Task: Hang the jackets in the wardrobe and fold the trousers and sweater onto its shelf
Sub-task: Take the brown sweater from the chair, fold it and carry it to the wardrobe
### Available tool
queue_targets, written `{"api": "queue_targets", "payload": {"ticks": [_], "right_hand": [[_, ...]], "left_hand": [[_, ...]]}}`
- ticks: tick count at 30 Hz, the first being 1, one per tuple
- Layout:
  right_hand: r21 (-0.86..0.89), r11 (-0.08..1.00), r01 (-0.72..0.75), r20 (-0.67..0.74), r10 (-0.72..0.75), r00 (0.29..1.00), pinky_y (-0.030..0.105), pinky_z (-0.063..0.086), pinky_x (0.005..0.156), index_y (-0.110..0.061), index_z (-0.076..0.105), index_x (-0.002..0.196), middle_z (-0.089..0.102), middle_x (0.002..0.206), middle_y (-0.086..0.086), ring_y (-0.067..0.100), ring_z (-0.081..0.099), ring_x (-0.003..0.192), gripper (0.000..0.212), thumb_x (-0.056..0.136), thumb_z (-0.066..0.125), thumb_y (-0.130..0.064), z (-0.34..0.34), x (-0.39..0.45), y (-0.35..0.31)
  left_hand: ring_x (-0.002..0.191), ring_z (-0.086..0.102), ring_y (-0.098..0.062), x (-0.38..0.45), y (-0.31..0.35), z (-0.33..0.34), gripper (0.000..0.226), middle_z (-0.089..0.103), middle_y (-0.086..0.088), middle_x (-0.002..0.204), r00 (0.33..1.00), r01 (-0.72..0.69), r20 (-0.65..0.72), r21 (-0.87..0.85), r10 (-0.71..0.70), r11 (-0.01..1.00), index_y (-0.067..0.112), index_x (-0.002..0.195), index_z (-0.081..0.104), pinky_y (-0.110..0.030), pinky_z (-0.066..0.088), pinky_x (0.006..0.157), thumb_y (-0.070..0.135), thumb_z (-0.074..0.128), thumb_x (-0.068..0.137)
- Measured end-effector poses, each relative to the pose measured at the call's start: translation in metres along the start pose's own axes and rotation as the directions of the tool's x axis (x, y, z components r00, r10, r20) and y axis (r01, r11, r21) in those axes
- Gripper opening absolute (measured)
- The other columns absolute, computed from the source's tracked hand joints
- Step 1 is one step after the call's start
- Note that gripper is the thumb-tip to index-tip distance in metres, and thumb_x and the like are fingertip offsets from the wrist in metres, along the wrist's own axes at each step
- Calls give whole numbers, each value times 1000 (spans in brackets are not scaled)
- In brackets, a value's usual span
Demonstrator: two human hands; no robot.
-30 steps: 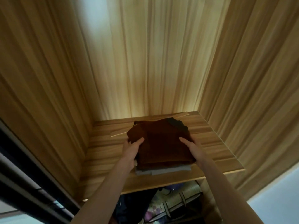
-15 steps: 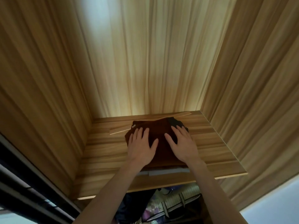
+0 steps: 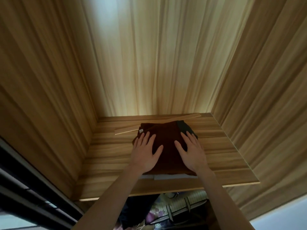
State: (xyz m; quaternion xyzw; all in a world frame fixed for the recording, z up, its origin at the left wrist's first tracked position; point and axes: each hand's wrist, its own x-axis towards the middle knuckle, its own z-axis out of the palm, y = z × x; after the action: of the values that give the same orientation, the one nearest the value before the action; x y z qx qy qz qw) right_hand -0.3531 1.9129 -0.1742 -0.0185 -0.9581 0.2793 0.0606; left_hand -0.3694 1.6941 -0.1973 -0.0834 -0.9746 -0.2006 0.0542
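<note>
Forearms are reaching up from the bottom of the frame to the shelf (image 3: 224, 151) at lower centre. Both hands are lying flat, fingers spread and gripping nothing: the left hand (image 3: 145, 151) is pressing the near-left part of the brown sweater (image 3: 167, 140), the right hand (image 3: 191, 149) its right part. Folded sweater is sitting on a pale folded garment (image 3: 167, 177), probably the trousers. Soft, light knit is likely compressing under the palms; lifting would best be done under both side edges. Behind, a wood strip (image 3: 182, 117) is lying slantwise.
</note>
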Motion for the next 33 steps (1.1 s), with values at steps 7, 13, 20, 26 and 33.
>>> {"api": "queue_targets", "payload": {"ticks": [7,13,20,26,33], "right_hand": [[-77,987,141,-244,-155,957,45,10,130,-25,35,162,30,170,0,15,14,160,69,105,38,-63,3,-23,-42],[-29,974,226,-226,-227,947,45,10,131,-25,33,163,29,170,-2,12,11,160,68,105,38,-62,16,-58,-109],[15,931,366,-290,-346,892,43,12,131,-28,32,162,30,169,-8,7,11,160,67,106,35,-64,27,-107,-227],[-15,883,470,-394,-437,808,46,17,130,-27,35,161,33,168,-6,7,15,159,65,106,37,-61,27,-162,-321],[-26,848,529,-617,-430,659,56,32,122,-23,32,163,28,171,-2,16,23,158,60,109,45,-47,25,-221,-395]], "left_hand": [[159,13,-15,-38,-1,-38,75,27,5,170,992,-41,-116,-27,37,999,25,164,25,-34,3,128,69,19,104],[156,27,-16,-90,-43,-108,63,43,-1,162,927,-133,-349,39,138,990,16,158,41,-45,25,128,54,33,109],[147,44,-24,-165,-107,-209,39,59,-10,146,495,-391,-757,243,426,888,11,139,56,-52,37,118,25,52,103],[152,36,-24,-220,-130,-248,45,43,-8,155,271,-461,-821,347,502,817,16,143,48,-49,27,124,17,54,98],[155,31,-30,-251,-180,-310,52,39,-9,162,335,-383,-853,265,400,885,9,152,43,-58,21,125,20,52,102]]}}
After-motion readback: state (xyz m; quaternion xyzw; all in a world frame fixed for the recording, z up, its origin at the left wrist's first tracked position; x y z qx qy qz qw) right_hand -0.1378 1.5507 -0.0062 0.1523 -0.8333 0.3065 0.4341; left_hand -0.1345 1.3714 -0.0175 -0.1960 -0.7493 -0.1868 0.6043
